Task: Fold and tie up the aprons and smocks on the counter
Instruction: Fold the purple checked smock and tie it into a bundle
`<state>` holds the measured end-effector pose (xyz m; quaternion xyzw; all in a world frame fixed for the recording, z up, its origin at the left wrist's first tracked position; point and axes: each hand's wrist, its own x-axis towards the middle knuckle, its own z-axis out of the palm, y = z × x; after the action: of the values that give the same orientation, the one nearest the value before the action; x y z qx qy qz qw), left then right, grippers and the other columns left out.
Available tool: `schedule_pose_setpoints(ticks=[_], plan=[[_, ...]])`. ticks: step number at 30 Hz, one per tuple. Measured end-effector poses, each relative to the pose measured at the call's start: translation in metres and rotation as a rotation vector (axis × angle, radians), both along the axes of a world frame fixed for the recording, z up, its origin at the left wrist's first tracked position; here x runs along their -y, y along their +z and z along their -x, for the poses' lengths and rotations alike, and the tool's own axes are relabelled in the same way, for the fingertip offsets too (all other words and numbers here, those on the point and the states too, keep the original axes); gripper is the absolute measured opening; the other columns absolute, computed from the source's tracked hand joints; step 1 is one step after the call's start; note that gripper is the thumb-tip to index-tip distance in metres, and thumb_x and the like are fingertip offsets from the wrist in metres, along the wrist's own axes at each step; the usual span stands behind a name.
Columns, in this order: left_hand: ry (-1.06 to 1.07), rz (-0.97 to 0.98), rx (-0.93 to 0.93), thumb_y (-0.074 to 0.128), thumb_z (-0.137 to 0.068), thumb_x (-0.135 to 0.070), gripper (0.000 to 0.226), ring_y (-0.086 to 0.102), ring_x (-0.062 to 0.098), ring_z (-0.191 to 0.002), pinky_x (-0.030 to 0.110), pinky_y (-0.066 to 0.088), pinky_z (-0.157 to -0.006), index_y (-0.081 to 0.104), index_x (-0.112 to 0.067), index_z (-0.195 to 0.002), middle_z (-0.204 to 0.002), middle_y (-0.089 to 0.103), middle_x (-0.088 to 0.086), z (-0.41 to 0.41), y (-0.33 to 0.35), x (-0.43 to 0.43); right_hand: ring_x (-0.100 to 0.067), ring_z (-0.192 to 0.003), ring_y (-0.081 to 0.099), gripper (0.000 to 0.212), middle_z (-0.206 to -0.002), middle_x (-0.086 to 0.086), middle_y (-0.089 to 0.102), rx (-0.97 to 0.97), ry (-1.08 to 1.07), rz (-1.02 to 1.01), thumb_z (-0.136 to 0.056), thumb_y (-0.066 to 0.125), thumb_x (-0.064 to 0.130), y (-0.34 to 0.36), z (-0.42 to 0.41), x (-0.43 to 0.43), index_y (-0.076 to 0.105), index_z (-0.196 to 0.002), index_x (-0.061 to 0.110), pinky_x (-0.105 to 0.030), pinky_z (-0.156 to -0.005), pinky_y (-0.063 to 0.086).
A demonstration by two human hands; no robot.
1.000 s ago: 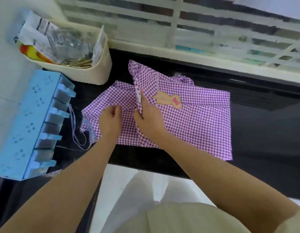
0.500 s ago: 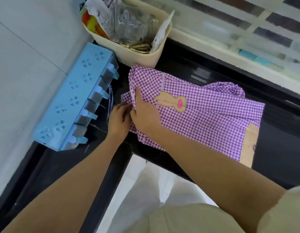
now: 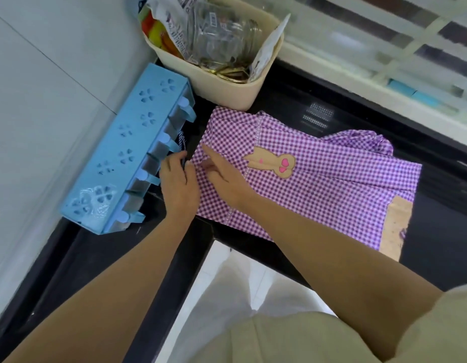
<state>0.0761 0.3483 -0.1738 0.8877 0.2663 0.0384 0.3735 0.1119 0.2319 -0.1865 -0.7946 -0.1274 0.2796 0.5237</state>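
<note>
**Checked apron partly folded on a counter, not yet tied**

A purple checked apron (image 3: 318, 189) was seen lying on the black counter (image 3: 441, 205), just beside a blue rack (image 3: 122, 158) and a cream basket (image 3: 227, 93). It was folded into a rough oblong, with the rabbit patch (image 3: 274, 162) uppermost. The folding was judged part done and the tying not begun. The right hand (image 3: 227, 179) was laid flat on the cloth, fingers straight and slightly apart. The left hand (image 3: 178, 184) was placed at the apron's left edge. Whether its fingers were clamped on anything could not be told, as the tips were hidden. A checked tie (image 3: 182, 140) was glimpsed by the rack. No other aprons or smocks were shown.
</note>
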Motion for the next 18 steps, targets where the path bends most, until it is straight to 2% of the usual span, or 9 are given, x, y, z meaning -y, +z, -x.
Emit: schedule_pose_setpoints(ticks=[2, 5, 6, 8, 10, 11, 13, 15, 18], plan=[[-0.085, -0.244, 0.094, 0.036, -0.096, -0.027, 0.039, 0.042, 0.027, -0.125, 0.039, 0.028, -0.106, 0.054, -0.01, -0.126, -0.133, 0.051, 0.01, -0.001, 0.005, 0.009, -0.019, -0.128, 0.047, 0.052, -0.139, -0.009, 0.052, 0.035, -0.171, -0.003, -0.097, 0.035, 0.019, 0.007, 0.0, 0.019, 0.035, -0.149, 0.015, -0.042, -0.114, 0.035], [-0.502, -0.349, 0.119, 0.036, -0.095, -0.032, 0.047, 0.03, 0.029, -0.14, 0.048, 0.02, -0.116, 0.048, -0.015, -0.137, -0.149, 0.039, 0.011, -0.005, -0.001, 0.037, -0.015, -0.136, 0.039, 0.047, -0.148, -0.004, 0.044, 0.173, -0.342, 0.153, -0.102, 0.035, 0.024, 0.013, 0.003, 0.057, 0.037, -0.148, 0.015, -0.041, -0.118, 0.028], [-0.658, -0.367, 0.059, 0.032, -0.096, -0.038, 0.053, 0.02, 0.029, -0.146, 0.049, 0.013, -0.119, 0.038, -0.017, -0.145, -0.156, 0.029, 0.011, -0.005, -0.006, 0.049, -0.014, -0.139, 0.034, 0.047, -0.151, -0.003, 0.041, 0.223, -0.369, 0.231, -0.104, 0.037, 0.026, 0.014, 0.006, 0.075, 0.035, -0.149, 0.016, -0.039, -0.119, 0.024], [-0.856, -0.43, -0.129, 0.017, -0.095, -0.053, 0.067, -0.002, 0.028, -0.15, 0.053, -0.001, -0.12, 0.008, -0.025, -0.155, -0.163, 0.002, 0.008, -0.003, -0.023, 0.065, -0.014, -0.147, 0.021, 0.051, -0.159, 0.0, 0.027, 0.284, -0.378, 0.416, -0.104, 0.036, 0.029, 0.009, 0.016, 0.112, 0.028, -0.153, 0.018, -0.036, -0.121, 0.013], [-0.9, -0.482, -0.274, 0.002, -0.09, -0.062, 0.072, -0.018, 0.027, -0.148, 0.055, -0.01, -0.118, -0.015, -0.03, -0.152, -0.161, -0.018, 0.006, 0.001, -0.044, 0.065, -0.013, -0.151, 0.0, 0.058, -0.165, 0.0, 0.006, 0.272, -0.302, 0.635, -0.105, 0.031, 0.032, -0.002, 0.029, 0.153, 0.013, -0.157, 0.018, -0.039, -0.123, 0.001], [-0.896, -0.498, -0.285, 0.0, -0.089, -0.063, 0.073, -0.02, 0.027, -0.147, 0.055, -0.011, -0.117, -0.018, -0.029, -0.152, -0.161, -0.021, 0.005, 0.002, -0.052, 0.065, -0.013, -0.15, -0.01, 0.06, -0.165, 0.0, -0.004, 0.236, -0.272, 0.732, -0.105, 0.027, 0.035, -0.008, 0.038, 0.175, 0.004, -0.157, 0.018, -0.041, -0.123, -0.004], [-0.843, -0.528, -0.231, 0.006, -0.093, -0.06, 0.072, -0.015, 0.03, -0.148, 0.057, -0.01, -0.117, -0.011, -0.025, -0.154, -0.162, -0.016, 0.008, 0.003, -0.057, 0.065, -0.012, -0.149, -0.019, 0.063, -0.163, 0.001, -0.015, 0.2, -0.279, 0.82, -0.105, 0.024, 0.039, -0.014, 0.051, 0.21, -0.005, -0.157, 0.018, -0.041, -0.122, -0.009], [-0.812, -0.55, -0.16, 0.013, -0.097, -0.055, 0.07, -0.007, 0.034, -0.149, 0.058, -0.008, -0.117, 0.003, -0.02, -0.156, -0.162, -0.004, 0.014, 0.002, -0.053, 0.081, -0.013, -0.149, -0.019, 0.064, -0.163, 0.0, -0.016, 0.248, -0.293, 0.836, -0.104, 0.025, 0.039, -0.013, 0.059, 0.23, -0.006, -0.157, 0.018, -0.04, -0.122, -0.011], [-0.876, -0.568, -0.098, 0.017, -0.099, -0.053, 0.066, -0.002, 0.037, -0.149, 0.061, -0.008, -0.115, 0.007, -0.022, -0.156, -0.162, -0.001, 0.016, 0.003, -0.047, 0.121, -0.016, -0.148, -0.022, 0.065, -0.163, 0.0, -0.019, 0.312, -0.167, 0.884, -0.102, 0.02, 0.045, -0.017, 0.058, 0.242, -0.008, -0.156, 0.025, -0.041, -0.12, -0.016]])
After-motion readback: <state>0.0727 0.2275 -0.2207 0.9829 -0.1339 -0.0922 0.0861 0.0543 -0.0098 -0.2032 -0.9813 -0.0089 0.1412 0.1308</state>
